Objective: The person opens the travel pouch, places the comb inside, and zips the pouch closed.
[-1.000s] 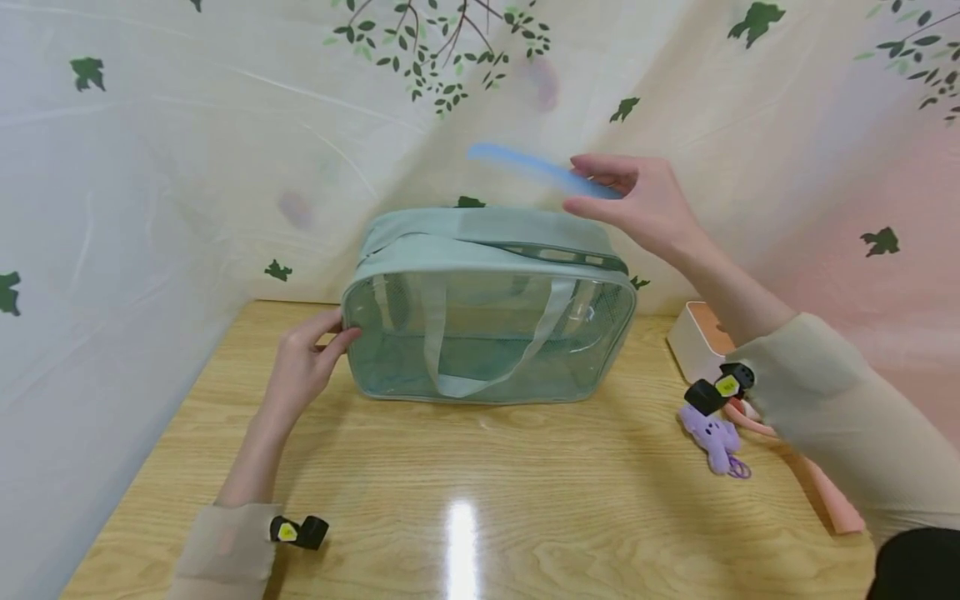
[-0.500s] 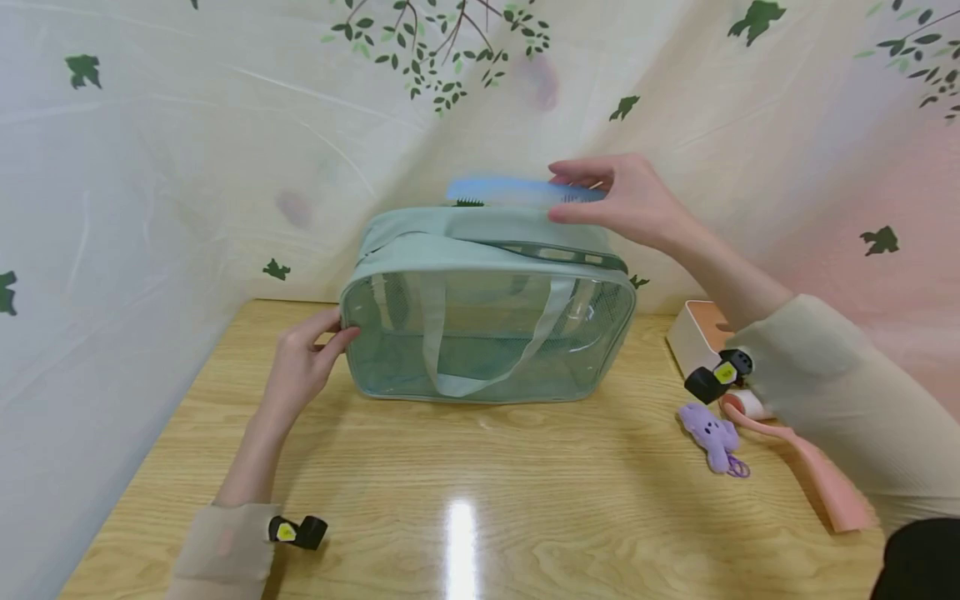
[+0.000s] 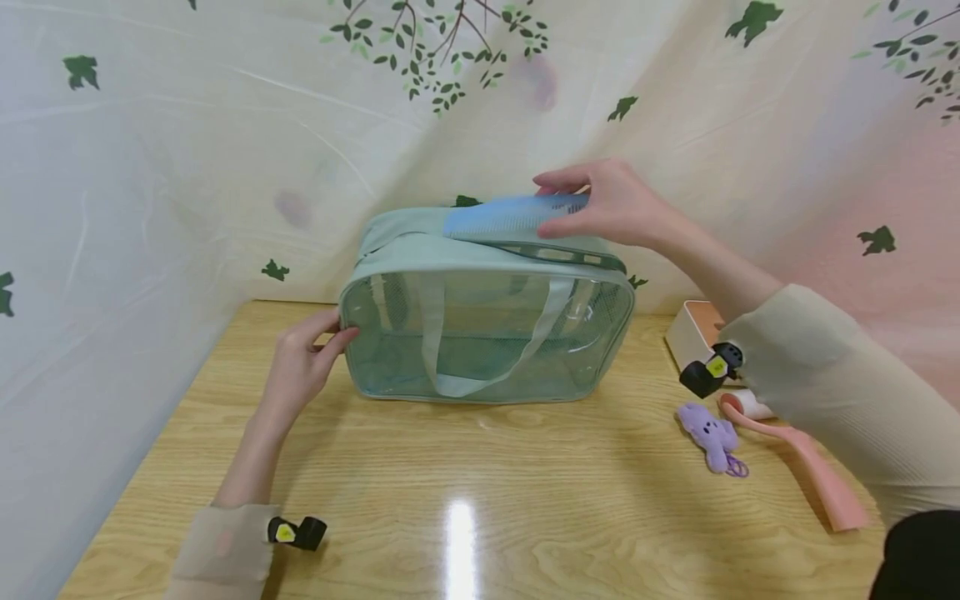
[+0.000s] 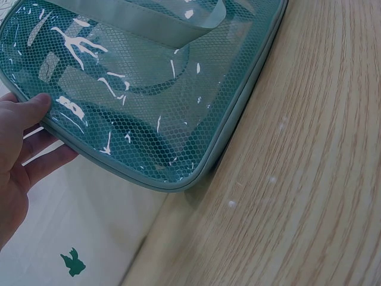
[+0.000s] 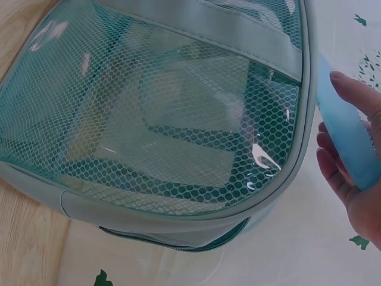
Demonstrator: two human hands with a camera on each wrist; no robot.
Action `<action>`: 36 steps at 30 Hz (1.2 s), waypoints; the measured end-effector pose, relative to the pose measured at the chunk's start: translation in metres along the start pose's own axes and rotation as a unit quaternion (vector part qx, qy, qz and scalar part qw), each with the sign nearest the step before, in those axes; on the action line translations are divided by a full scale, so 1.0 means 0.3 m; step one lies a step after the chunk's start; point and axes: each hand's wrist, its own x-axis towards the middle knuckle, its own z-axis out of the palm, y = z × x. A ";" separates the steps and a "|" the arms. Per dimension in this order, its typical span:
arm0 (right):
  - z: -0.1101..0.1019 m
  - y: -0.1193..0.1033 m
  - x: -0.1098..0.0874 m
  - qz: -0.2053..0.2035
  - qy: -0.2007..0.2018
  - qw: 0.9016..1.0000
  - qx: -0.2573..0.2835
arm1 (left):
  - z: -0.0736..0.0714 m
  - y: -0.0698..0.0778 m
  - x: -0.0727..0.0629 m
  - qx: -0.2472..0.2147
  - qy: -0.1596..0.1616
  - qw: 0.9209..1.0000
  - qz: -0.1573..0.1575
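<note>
A pale green bag (image 3: pixel 487 333) with a clear front, mesh and strap handles stands upright at the back of the table. Its top zip is partly undone toward the right. My left hand (image 3: pixel 300 358) pinches the bag's left edge, thumb in front and fingers behind, as the left wrist view also shows. Over the bag's top, my right hand (image 3: pixel 611 204) holds a light blue comb (image 3: pixel 491 218) by one end, between thumb and fingers. The comb lies level, its teeth toward the zip opening. In the right wrist view the comb (image 5: pixel 345 128) is beside the bag's upper edge.
On the right of the wooden table (image 3: pixel 420 475) lie a purple plush keychain (image 3: pixel 708 433), a pink long-handled item (image 3: pixel 813 471) and a small white cylinder (image 3: pixel 753 406). Behind them stands a white box (image 3: pixel 686 337) with an orange-brown top. A leaf-print cloth (image 3: pixel 225 167) hangs behind the bag.
My right hand has moved left and down, bringing the comb from above the bag to close over its top. The left hand keeps its hold on the bag's edge.
</note>
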 end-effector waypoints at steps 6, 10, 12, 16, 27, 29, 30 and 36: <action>0.003 -0.007 0.016 -0.013 -0.017 1.000 -0.009 | 0.000 0.003 0.000 0.004 0.002 1.000 0.003; 0.006 -0.011 0.026 -0.014 -0.026 1.000 -0.011 | 0.000 0.003 0.000 0.006 0.004 1.000 0.003; 0.008 -0.012 0.031 -0.015 -0.030 0.999 -0.013 | 0.000 0.002 -0.001 0.006 0.004 1.000 0.003; 0.012 -0.014 0.039 -0.019 -0.035 0.999 -0.022 | 0.000 0.002 0.000 0.006 0.005 1.000 0.003; 0.019 -0.032 0.050 -0.049 -0.033 0.997 -0.058 | 0.001 -0.005 -0.001 0.004 0.004 1.000 0.001; 0.020 -0.035 0.052 -0.054 -0.034 0.996 -0.059 | 0.001 -0.006 -0.001 0.004 0.004 1.000 0.001; 0.021 -0.037 0.053 -0.056 -0.035 0.996 -0.060 | 0.001 -0.007 -0.001 0.003 0.004 1.000 0.001; 0.025 -0.040 0.057 -0.061 -0.044 0.995 -0.064 | 0.002 -0.006 -0.001 -0.001 0.005 1.000 0.001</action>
